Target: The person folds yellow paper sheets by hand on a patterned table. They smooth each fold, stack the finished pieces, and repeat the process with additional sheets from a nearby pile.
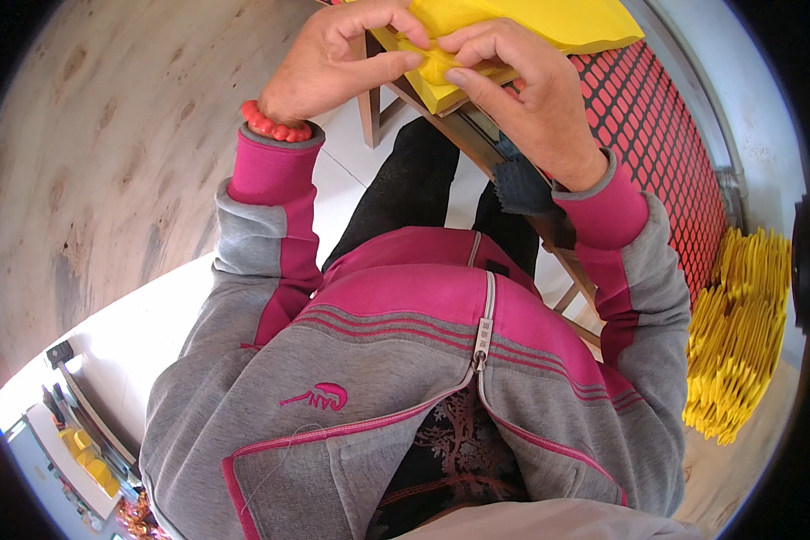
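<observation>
At the top of the view, both my hands meet over a small, puffed, folded piece of yellow paper [436, 67]. My left hand [337, 63], with a red beaded bracelet [277, 124] at its wrist, pinches the piece's left side between thumb and forefinger. My right hand [535, 99] grips its right side, thumb below and fingers curled above. Beneath the piece lies a stack of flat yellow sheets [558, 22], its front corner near my fingers. Parts of the folded piece are hidden behind the fingertips.
The stack rests on a wooden-framed stand with a red-and-black patterned surface [643, 117]. Right of me stands a tall pile of folded yellow papers [738, 333]. A wood-patterned surface [135, 153] fills the left. Dark cloth [522, 180] hangs by the stand's edge.
</observation>
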Motion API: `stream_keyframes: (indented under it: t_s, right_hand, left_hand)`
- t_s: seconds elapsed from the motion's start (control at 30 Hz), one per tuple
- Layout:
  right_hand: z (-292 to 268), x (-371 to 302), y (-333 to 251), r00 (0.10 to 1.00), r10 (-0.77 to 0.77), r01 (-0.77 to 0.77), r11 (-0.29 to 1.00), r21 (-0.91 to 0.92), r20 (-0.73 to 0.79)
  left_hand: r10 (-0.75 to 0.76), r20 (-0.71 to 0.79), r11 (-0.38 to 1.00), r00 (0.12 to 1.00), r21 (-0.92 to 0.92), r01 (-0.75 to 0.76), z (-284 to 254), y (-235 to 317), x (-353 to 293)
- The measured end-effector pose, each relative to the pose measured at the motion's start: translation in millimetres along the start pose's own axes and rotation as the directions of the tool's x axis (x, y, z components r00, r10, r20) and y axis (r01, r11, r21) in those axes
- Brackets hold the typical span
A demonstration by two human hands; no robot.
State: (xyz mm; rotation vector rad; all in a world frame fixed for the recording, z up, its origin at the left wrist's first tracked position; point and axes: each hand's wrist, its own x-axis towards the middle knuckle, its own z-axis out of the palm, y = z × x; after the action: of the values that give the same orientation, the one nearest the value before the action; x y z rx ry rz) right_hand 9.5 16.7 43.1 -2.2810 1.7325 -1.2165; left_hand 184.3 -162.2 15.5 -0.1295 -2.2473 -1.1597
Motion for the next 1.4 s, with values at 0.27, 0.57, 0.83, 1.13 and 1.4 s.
stream_keyframes:
  t_s: [0.27, 0.57, 0.83, 1.13, 1.4]
  right_hand:
    - [5, -5, -12, 0.986, 0.02, -0.029, 0.998, -0.052, -0.168]
    - [3, -3, -11, 0.995, 0.07, -0.068, 0.997, 0.039, -0.069]
    - [5, -4, -6, 0.993, 0.053, -0.044, 0.995, 0.089, -0.105]
    - [4, -4, -9, 0.982, 0.007, -0.02, 0.997, -0.068, -0.186]
    - [8, -1, -10, 0.992, -0.069, 0.053, 0.988, -0.147, -0.105]
  left_hand:
    - [-0.14, -0.129, 0.982, 0.982, -0.145, 0.121, 16, -1, -1]
    - [-0.163, -0.126, 0.952, 0.979, -0.281, 0.122, 18, -6, -1]
    - [0.043, -0.113, 0.999, 0.993, 0.035, -0.039, 8, 0, -2]
    - [-0.094, -0.157, 0.979, 0.983, -0.196, 0.062, 21, -7, 0]
    - [-0.171, -0.161, 0.959, 0.972, -0.255, 0.126, 22, -4, -1]
